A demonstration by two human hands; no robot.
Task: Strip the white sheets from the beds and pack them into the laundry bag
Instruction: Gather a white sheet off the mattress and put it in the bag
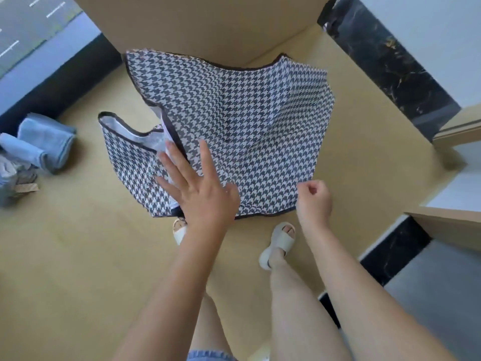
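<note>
A houndstooth laundry bag (234,121) in dark blue and white hangs slack over the beige floor, its dark-trimmed rim and pale lining showing at the left. My left hand (200,188) lies spread with straight fingers against the bag's near left side. My right hand (313,201) pinches the bag's near bottom edge at the right, fingers curled. No white sheet is in view.
Folded light-blue towels (44,142) lie on the floor at the left beside a dark bed base (59,82). A tan wall panel (203,22) stands behind the bag. Black marble trim (385,63) and a doorway edge lie at the right. My feet in white sandals stand just below the bag.
</note>
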